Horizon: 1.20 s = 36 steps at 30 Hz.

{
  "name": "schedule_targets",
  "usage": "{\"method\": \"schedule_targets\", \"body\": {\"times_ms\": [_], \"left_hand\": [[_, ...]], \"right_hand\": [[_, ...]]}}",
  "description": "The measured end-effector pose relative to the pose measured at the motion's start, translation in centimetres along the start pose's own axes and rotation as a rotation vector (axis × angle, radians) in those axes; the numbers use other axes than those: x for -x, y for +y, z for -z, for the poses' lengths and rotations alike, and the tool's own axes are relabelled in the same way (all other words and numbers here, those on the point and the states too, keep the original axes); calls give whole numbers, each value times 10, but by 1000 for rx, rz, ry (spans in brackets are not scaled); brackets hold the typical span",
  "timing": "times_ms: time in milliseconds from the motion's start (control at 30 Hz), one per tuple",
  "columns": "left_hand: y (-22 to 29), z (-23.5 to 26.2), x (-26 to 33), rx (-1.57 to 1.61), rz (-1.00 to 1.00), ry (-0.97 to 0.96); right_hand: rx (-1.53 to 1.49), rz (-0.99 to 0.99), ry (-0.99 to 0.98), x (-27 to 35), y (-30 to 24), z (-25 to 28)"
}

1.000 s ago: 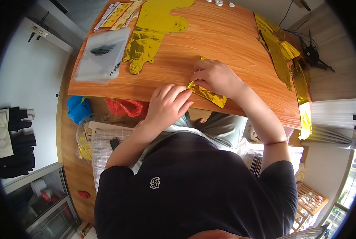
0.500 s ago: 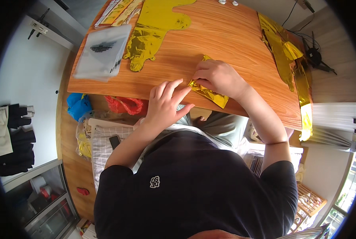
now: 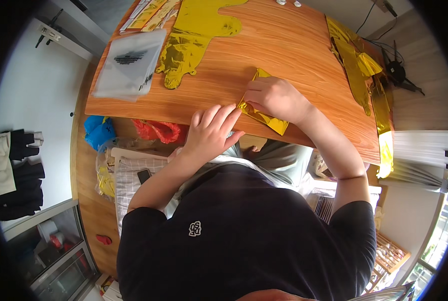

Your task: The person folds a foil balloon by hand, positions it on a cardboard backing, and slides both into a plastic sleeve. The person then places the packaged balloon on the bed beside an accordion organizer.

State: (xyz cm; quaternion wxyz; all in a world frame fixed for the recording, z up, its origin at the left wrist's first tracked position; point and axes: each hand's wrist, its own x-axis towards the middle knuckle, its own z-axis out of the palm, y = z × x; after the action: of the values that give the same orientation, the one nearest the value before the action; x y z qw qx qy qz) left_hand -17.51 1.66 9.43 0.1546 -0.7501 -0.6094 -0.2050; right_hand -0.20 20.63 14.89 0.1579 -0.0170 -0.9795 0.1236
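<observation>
A small folded piece of shiny gold foil [image 3: 270,119], perhaps a flat foil balloon, lies near the table's front edge. My right hand [image 3: 274,98] covers its middle from above, with curled fingers closed on it; the fingertips are mostly hidden. My left hand [image 3: 213,128] has its fingers stretched out along the table edge, the fingertips meeting the foil's left side. Beyond them, a larger flat gold foil balloon [image 3: 190,50] with rounded lobes is spread on the table. More gold foil [image 3: 354,65] lies at the right side, partly hanging over the edge.
The wooden table [image 3: 284,45] fills the upper middle. On its left lie clear plastic bags [image 3: 116,75] and printed paper packs [image 3: 146,17]. Below the table edge are a red plastic bag [image 3: 156,131], a blue bag [image 3: 99,131] and a phone [image 3: 144,176] on a checked cloth.
My left fingers have come closer together and shifted slightly right against the foil. My right hand has barely moved, staying on the folded foil.
</observation>
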Motion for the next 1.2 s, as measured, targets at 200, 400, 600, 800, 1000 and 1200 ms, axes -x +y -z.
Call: {"method": "schedule_targets", "body": {"times_ms": [200, 400, 600, 800, 1000, 1200], "left_hand": [[-5, 1, -4, 38, -49, -46], [-17, 5, -10, 20, -172, -63], [-21, 7, -14, 39, -261, -39], [-20, 8, -16, 75, -284, -56], [-19, 8, -18, 101, -267, -93], [-16, 9, -22, 177, -198, -85]], "right_hand": [[76, 43, -30, 4, 0, 0], [85, 60, -27, 4, -2, -1], [125, 95, -24, 1, -6, 2], [150, 126, -8, 4, -7, 4], [254, 105, -102, 7, -16, 15], [337, -9, -255, 8, -34, 16]]}}
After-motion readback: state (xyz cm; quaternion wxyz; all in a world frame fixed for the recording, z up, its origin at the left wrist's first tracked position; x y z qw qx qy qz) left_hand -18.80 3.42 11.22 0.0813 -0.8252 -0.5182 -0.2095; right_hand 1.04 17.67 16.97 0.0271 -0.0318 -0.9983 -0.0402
